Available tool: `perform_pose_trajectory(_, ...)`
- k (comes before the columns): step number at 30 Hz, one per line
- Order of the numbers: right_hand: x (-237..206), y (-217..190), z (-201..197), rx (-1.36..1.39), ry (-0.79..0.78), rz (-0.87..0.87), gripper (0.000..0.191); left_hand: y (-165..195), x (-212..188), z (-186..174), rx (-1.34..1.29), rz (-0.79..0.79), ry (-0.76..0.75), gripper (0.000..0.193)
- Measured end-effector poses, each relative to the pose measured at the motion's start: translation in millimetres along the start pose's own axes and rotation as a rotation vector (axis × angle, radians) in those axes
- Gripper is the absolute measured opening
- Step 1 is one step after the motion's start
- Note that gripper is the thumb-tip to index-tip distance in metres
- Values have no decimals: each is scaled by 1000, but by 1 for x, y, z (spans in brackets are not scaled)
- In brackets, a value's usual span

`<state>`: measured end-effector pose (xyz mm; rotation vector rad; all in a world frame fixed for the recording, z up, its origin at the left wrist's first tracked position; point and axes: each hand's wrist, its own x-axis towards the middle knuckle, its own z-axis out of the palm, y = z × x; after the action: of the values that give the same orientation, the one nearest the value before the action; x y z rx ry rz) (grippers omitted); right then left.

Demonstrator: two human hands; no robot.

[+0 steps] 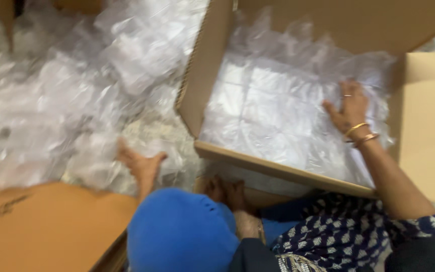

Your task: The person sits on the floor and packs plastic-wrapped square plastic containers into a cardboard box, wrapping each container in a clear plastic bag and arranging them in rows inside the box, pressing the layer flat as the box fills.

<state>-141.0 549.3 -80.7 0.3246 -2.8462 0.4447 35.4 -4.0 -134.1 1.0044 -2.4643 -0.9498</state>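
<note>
While the right hand (349, 108) lies flat with fingers spread on the clear plastic bags (278, 111) packed inside the open cardboard box (205, 75), at about two o'clock in the view, its arm stretches up from the patterned sleeve (348, 231) at five o'clock. Two bangles (361, 133) circle the wrist. At eight o'clock the left hand (139, 163) reaches into a loose heap of plastic bags (66, 100), its grip partly curled around one, though blur hides how tightly. A brown cardboard flap (46, 226) fills the lower left, and blue cloth (177, 231) sits at six o'clock.
</note>
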Motion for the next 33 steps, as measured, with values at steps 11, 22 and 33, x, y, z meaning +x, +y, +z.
perform_pose_trajectory(11, -33, -252, -132, 1072, 119, -802, 139, 261, -40, -167, -634, 1324, -279, 109)
perform_pose_trajectory(22, 16, -206, -42, 1297, -522, 140, 86, 264, -49, -162, -784, 1180, -443, 68)
perform_pose_trajectory(33, -9, -252, -29, 478, -279, -584, 114, 241, -47, -168, -972, 1075, -325, 55)
